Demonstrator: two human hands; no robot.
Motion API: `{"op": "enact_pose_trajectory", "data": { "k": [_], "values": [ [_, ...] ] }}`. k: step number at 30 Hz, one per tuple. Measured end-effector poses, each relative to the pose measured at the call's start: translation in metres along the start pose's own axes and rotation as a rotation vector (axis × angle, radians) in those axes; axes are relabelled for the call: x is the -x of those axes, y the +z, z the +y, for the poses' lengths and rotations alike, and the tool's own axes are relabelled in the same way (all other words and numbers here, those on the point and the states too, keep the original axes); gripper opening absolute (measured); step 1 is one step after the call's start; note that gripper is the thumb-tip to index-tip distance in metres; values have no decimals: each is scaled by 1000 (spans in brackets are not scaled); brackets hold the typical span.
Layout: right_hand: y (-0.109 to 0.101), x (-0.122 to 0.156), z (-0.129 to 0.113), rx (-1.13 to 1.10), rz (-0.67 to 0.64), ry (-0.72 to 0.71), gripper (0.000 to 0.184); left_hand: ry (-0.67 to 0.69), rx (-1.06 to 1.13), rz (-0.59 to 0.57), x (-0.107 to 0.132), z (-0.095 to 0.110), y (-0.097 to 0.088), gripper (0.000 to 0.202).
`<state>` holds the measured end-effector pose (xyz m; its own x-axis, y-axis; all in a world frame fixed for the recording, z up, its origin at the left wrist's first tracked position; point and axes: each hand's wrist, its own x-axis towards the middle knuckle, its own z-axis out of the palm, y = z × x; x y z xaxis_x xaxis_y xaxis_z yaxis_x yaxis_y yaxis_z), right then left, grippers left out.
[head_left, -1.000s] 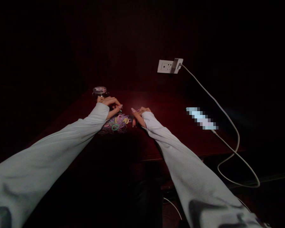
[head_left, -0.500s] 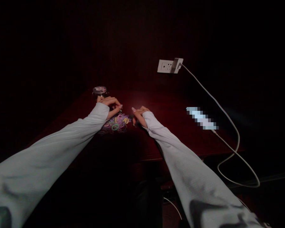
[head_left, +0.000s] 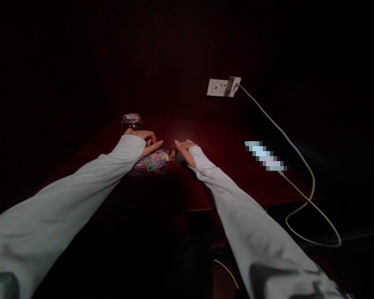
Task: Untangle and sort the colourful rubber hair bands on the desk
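A pile of colourful hair ties [head_left: 152,165], mostly purple with some pink, yellow and green, lies on the dark red table. Over its far left side is my left hand [head_left: 147,140], thumb stretched out and fingers bent, with a gap between them and nothing visible held. My right hand [head_left: 185,149] is at the pile's right edge. Its thumb is raised apart from the fingers, and a fingertip reaches down by the hair ties. Under that hand shows a small greyish patch that I cannot make out. Both palms are hidden.
Behind my left hand stands a clear round jar [head_left: 132,119] with a patterned lid. On the right lies a blurred-out phone [head_left: 264,155] with a white cable [head_left: 283,131] running to a charger in the wall socket [head_left: 218,87]. The table's front edge [head_left: 199,210] is near my forearms.
My left thumb has stretched out to the right, away from the bent fingers. A green bit near its fingertips no longer shows. My right thumb has shifted slightly, and a greyish patch now shows beneath that hand.
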<state>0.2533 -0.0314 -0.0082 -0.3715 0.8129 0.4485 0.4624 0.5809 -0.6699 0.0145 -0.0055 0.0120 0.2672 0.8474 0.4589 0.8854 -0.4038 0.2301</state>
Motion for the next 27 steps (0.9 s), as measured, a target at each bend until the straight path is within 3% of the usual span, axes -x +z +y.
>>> {"op": "enact_pose_trajectory", "data": {
  "k": [4, 9, 15, 19, 24, 27],
  "values": [
    [4, -1, 3, 54, -25, -31, 69, -120, 97, -137, 5, 1, 0, 54],
    [4, 0, 4, 65, -43, -46, 61, -167, 158, -97, 7, -1, -11, 59],
    [1, 1, -2, 59, -45, -43, 58, -180, 133, -35, -4, -33, -30, 53],
    [2, 1, -4, 85, -55, -44, 59, -194, 111, -99, -6, -54, -34, 54],
    [2, 2, -5, 115, -64, -62, 58, -129, 139, -198, -3, -58, -30, 53],
    [1, 3, -7, 113, -64, -70, 58, -170, 114, -197, -7, -63, -28, 57]
  ]
}}
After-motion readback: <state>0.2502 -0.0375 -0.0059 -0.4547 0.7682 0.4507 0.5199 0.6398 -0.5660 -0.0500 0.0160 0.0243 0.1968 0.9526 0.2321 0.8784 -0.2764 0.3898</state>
